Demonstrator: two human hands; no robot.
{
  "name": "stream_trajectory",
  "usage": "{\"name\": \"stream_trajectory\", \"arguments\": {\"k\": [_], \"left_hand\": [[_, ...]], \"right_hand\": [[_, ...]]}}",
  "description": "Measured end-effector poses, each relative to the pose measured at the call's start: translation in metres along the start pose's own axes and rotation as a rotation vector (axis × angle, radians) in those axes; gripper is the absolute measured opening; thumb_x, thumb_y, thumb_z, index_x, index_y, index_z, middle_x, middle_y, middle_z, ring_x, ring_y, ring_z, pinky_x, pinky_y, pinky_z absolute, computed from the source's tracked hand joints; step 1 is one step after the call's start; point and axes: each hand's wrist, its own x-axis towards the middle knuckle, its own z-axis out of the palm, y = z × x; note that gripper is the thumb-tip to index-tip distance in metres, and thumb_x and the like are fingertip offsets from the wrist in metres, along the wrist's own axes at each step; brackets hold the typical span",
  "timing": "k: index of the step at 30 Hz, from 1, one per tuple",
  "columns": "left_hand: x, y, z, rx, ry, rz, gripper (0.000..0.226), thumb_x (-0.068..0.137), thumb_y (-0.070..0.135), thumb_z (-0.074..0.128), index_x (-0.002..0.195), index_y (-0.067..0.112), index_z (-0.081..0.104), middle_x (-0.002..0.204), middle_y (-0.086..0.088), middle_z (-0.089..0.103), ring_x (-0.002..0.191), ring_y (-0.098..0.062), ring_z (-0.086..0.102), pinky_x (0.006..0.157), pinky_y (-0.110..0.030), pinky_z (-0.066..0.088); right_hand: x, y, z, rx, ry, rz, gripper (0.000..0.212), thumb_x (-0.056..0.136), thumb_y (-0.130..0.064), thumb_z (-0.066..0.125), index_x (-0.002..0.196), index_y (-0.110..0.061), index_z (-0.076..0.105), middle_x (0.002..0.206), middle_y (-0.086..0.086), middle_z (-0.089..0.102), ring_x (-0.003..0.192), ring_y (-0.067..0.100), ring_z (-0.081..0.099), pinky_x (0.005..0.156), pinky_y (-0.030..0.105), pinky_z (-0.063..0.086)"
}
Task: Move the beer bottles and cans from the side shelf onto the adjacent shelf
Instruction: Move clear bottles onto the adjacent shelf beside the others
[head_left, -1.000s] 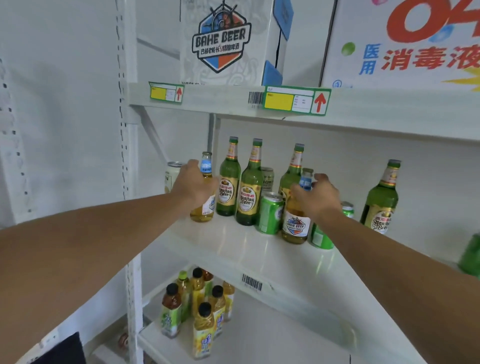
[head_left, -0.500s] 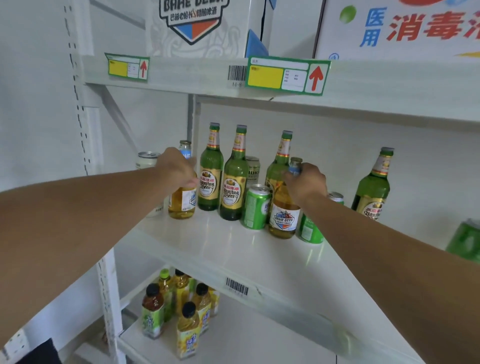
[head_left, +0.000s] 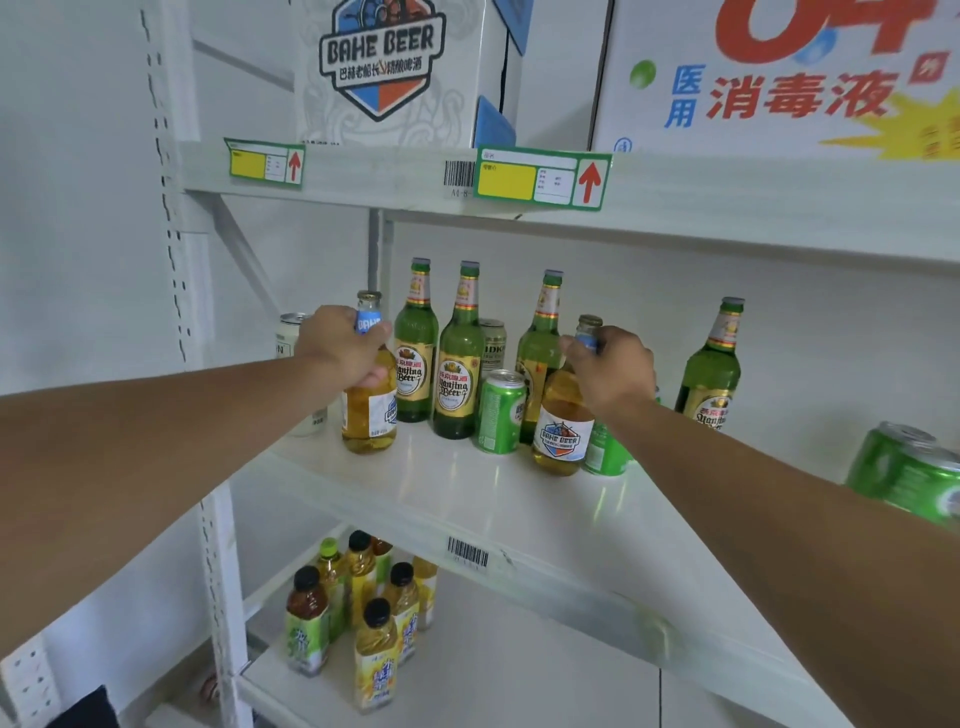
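Left hand (head_left: 340, 345) grips the neck of a clear amber Bahe bottle (head_left: 369, 410) near the white shelf's (head_left: 519, 499) back-left corner; right hand (head_left: 613, 366) grips the neck of a second Bahe bottle (head_left: 561, 426) mid-shelf. Between them stand green Yanjing bottles (head_left: 460, 364) and a green can (head_left: 500, 410), all upright. Another green can (head_left: 909, 475) sits at the right edge; juice bottles (head_left: 358, 608) stand on the lower shelf.

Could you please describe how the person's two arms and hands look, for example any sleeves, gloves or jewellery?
Both forearms are bare along all of their visible length; no sleeve edge shows in the head view. The left hand and the right hand wear no gloves. No watch, bracelet or ring is visible on the wrists or on the fingers that show. The upper arms are outside the picture.
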Motion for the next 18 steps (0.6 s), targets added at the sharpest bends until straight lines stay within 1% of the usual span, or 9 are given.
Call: {"name": "stream_trajectory", "arguments": {"k": [2,5,8,11,13,14,16,18], "left_hand": [[-0.009,0.004,-0.003,-0.015,-0.044,0.042,0.033,0.099,0.039,0.075,0.124,0.017,0.071,0.080,-0.005,0.078,0.060,-0.018,0.079,0.069,-0.040,0.068],[-0.025,0.010,-0.002,-0.032,-0.107,0.100,0.041,0.098,0.040,0.076,0.131,0.017,0.070,0.083,-0.003,0.078,0.061,-0.015,0.079,0.061,-0.034,0.066],[-0.051,0.023,0.000,-0.030,-0.146,0.149,0.043,0.098,0.042,0.076,0.133,0.017,0.070,0.085,0.000,0.077,0.061,-0.014,0.079,0.055,-0.030,0.063],[-0.084,0.037,0.006,-0.026,-0.173,0.175,0.042,0.098,0.042,0.076,0.133,0.017,0.070,0.086,0.001,0.078,0.060,-0.013,0.078,0.053,-0.028,0.063],[-0.107,0.049,0.011,-0.022,-0.189,0.179,0.044,0.098,0.042,0.076,0.133,0.017,0.070,0.088,0.000,0.078,0.060,-0.014,0.078,0.061,-0.034,0.066],[-0.118,0.056,0.015,-0.018,-0.192,0.182,0.044,0.098,0.042,0.076,0.134,0.017,0.070,0.089,0.000,0.078,0.060,-0.014,0.078,0.063,-0.036,0.066],[-0.142,0.069,0.022,-0.008,-0.190,0.186,0.044,0.098,0.043,0.076,0.134,0.017,0.070,0.089,0.000,0.078,0.060,-0.013,0.078,0.061,-0.034,0.064],[-0.165,0.083,0.030,-0.002,-0.183,0.169,0.044,0.098,0.043,0.076,0.133,0.018,0.070,0.088,-0.001,0.078,0.058,-0.012,0.077,0.057,-0.031,0.062]], "right_hand": [[-0.007,-0.004,-0.011,0.005,0.011,-0.008,0.033,0.098,-0.051,0.069,0.102,-0.019,0.071,0.089,0.002,0.071,0.084,0.027,0.066,0.072,0.032,0.043],[-0.020,-0.006,-0.028,0.021,0.020,0.006,0.035,0.098,-0.054,0.069,0.101,-0.020,0.072,0.087,0.000,0.072,0.083,0.025,0.069,0.073,0.037,0.053],[-0.038,-0.003,-0.048,0.086,0.023,0.032,0.033,0.098,-0.052,0.071,0.102,-0.019,0.073,0.091,0.001,0.075,0.086,0.023,0.072,0.083,0.045,0.063],[-0.059,0.002,-0.076,0.107,0.020,0.050,0.028,0.099,-0.050,0.072,0.102,-0.022,0.068,0.094,-0.001,0.074,0.090,0.022,0.072,0.084,0.044,0.064],[-0.070,0.007,-0.101,0.100,0.034,0.054,0.030,0.098,-0.051,0.072,0.103,-0.021,0.071,0.094,-0.001,0.074,0.091,0.023,0.073,0.083,0.041,0.063],[-0.075,0.012,-0.116,0.104,0.044,0.052,0.030,0.098,-0.051,0.072,0.103,-0.022,0.072,0.094,-0.001,0.075,0.090,0.022,0.073,0.084,0.042,0.064],[-0.086,0.021,-0.146,0.124,0.046,0.048,0.026,0.097,-0.050,0.073,0.100,-0.024,0.072,0.097,0.000,0.077,0.090,0.022,0.074,0.088,0.046,0.064],[-0.094,0.030,-0.175,0.126,0.032,0.042,0.028,0.097,-0.050,0.073,0.105,-0.023,0.073,0.099,0.000,0.077,0.091,0.022,0.075,0.090,0.047,0.063]]}}
